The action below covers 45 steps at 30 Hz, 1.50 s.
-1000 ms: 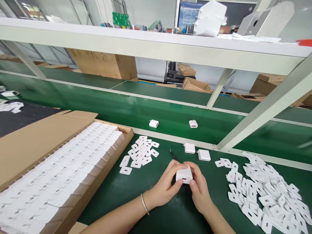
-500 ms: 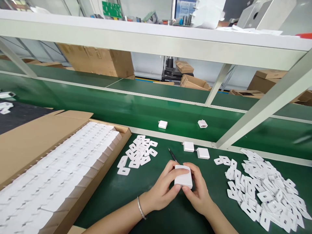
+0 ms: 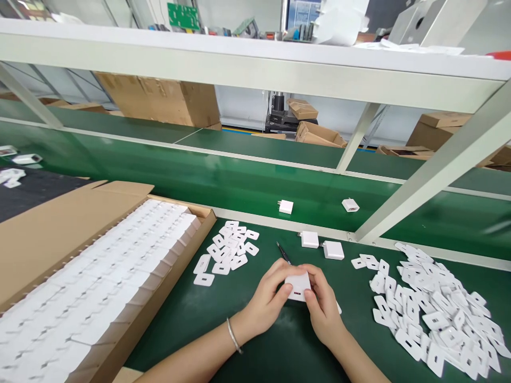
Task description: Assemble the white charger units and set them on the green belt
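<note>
Between my two hands is a white charger [image 3: 298, 285], its face with a dark port slot turned up toward me. My left hand [image 3: 268, 295] grips its left side, with the thumb on the port face. From the right, my right hand [image 3: 324, 306] holds it too, thumb on the near right corner. A white edge [image 3: 339, 307] shows beside my right hand; what it belongs to is hidden. Dark tweezers [image 3: 283, 252] lie just beyond my fingers. Two white chargers, one [image 3: 309, 239] left of the other [image 3: 332, 250], rest behind them.
A large pile of white slotted plates [image 3: 443, 314] lies at right, a smaller pile [image 3: 227, 247] left of centre. An open carton [image 3: 167, 266] with white dividers fills the left. Beyond the rail, two chargers [image 3: 286, 207] [image 3: 350, 205] sit on the green belt [image 3: 223, 178]. A slanted post [image 3: 431, 165] stands right.
The charger in my hands has been tipped, so its slotted face now shows. The two chargers on the green belt have moved right. A white edge has appeared beside my right hand.
</note>
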Tool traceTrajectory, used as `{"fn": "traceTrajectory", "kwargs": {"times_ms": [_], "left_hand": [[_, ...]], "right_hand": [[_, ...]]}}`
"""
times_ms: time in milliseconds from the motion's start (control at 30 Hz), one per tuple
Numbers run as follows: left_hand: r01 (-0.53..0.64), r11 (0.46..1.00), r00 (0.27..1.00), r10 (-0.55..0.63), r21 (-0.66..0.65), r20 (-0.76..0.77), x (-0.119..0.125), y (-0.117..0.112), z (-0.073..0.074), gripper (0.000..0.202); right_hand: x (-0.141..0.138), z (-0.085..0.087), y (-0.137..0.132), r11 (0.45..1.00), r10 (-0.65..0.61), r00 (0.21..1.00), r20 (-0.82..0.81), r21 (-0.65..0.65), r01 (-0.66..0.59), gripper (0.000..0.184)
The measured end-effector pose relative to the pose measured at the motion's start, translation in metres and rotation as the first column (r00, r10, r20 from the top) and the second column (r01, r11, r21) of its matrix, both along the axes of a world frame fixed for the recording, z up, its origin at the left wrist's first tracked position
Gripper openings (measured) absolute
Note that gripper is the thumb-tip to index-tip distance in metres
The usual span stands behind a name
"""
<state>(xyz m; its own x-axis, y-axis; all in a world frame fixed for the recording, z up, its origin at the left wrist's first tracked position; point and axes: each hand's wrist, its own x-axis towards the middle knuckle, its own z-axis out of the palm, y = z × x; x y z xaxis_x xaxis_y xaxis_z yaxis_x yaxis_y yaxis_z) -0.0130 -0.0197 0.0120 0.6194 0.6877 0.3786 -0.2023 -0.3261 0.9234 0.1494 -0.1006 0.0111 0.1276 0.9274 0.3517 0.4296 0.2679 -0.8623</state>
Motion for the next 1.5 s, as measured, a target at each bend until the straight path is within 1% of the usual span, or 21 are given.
{"fn": "traceTrajectory", "kwargs": {"times_ms": [33,100,133,167,200,300,400,533,600,700,767,833,933,967,1033,1133,1233,1300,1333,1400,1500], "left_hand": [[0.006,0.993,1.0,-0.006,-0.116,0.001,0.001,0.0,0.0,0.049],[0.034,0.941,0.999,-0.027,-0.338,0.025,0.004,0.001,-0.002,0.054],[0.059,0.911,0.998,-0.046,-0.408,0.04,0.005,0.001,-0.002,0.055],[0.087,0.893,0.996,-0.071,-0.441,0.051,0.007,0.002,-0.003,0.055],[0.112,0.89,0.994,-0.097,-0.442,0.056,0.007,0.002,-0.003,0.054],[0.131,0.918,0.991,-0.122,-0.374,0.047,0.009,0.002,-0.004,0.047],[0.054,0.948,0.998,-0.056,-0.314,0.002,0.009,0.002,-0.005,0.04],[-0.045,0.979,0.998,0.033,-0.201,-0.061,0.008,0.005,-0.005,0.04],[-0.073,0.989,0.996,0.065,-0.13,-0.065,0.006,0.006,-0.006,0.039],[-0.097,0.995,0.994,0.094,-0.038,-0.059,0.005,0.008,-0.006,0.038],[-0.094,0.995,0.994,0.093,-0.022,-0.057,0.005,0.007,-0.006,0.037],[-0.08,0.996,0.995,0.078,-0.04,-0.055,0.005,0.006,-0.004,0.037],[0.009,0.991,1.0,-0.011,-0.134,-0.012,0.005,0.004,0.0,0.041],[0.053,0.981,0.999,-0.051,-0.184,0.012,0.005,0.004,0.002,0.043],[0.128,0.945,0.991,-0.115,-0.3,0.061,0.005,0.004,0.004,0.045],[0.171,0.876,0.984,-0.132,-0.451,0.117,0.008,0.006,0.007,0.043],[0.144,0.819,0.985,-0.064,-0.555,0.16,0.011,0.008,0.007,0.044],[0.098,0.791,0.985,0.008,-0.604,0.171,0.013,0.009,0.007,0.046],[0.078,0.774,0.984,0.042,-0.628,0.174,0.013,0.009,0.006,0.047],[0.064,0.725,0.978,0.093,-0.686,0.189,0.015,0.008,0.006,0.048],[0.128,0.621,0.966,0.099,-0.773,0.24,0.016,0.006,0.006,0.049]], "right_hand": [[0.0,-0.002,0.001,1.0,-0.014,1.0,-0.019,-0.004,0.014,0.035],[0.001,-0.005,0.002,0.999,-0.038,0.998,-0.053,-0.003,0.038,0.037],[0.002,-0.005,0.003,0.999,-0.043,0.997,-0.07,0.0,0.043,0.039],[0.003,-0.005,0.004,0.999,-0.044,0.995,-0.087,0.001,0.044,0.039],[0.003,-0.004,0.005,0.999,-0.044,0.994,-0.102,0.002,0.044,0.039],[0.006,0.001,0.006,0.998,-0.061,0.992,-0.111,-0.007,0.06,0.035],[0.007,0.005,0.006,0.997,-0.07,0.994,-0.084,-0.021,0.068,0.036],[0.008,0.005,0.005,1.0,0.003,0.999,-0.037,-0.021,-0.003,0.044],[0.008,0.003,0.005,0.999,0.026,1.0,-0.009,-0.031,-0.027,0.047],[0.009,0.001,0.005,0.999,0.035,0.999,0.015,-0.043,-0.034,0.045],[0.01,0.001,0.005,0.999,0.023,0.999,0.024,-0.035,-0.022,0.042],[0.011,0.001,0.005,1.0,0.006,0.999,0.034,-0.023,-0.005,0.041],[0.012,0.003,0.006,1.0,-0.02,0.998,0.065,0.0,0.02,0.039],[0.012,0.004,0.006,1.0,-0.029,0.996,0.084,0.004,0.029,0.039],[0.013,0.006,0.007,0.999,-0.039,0.99,0.136,0.004,0.039,0.04],[0.013,0.007,0.007,0.999,-0.036,0.977,0.21,-0.009,0.039,0.046],[0.012,0.005,0.009,0.998,-0.062,0.963,0.264,-0.005,0.065,0.063],[0.012,0.003,0.011,0.996,-0.092,0.95,0.298,0.034,0.086,0.073],[0.011,0.002,0.011,0.994,-0.108,0.943,0.315,0.067,0.092,0.074],[0.01,0.002,0.013,0.983,-0.149,0.921,0.359,0.152,0.1,0.07],[0.008,0.003,0.013,0.952,-0.228,0.882,0.412,0.285,0.113,0.057]]}}
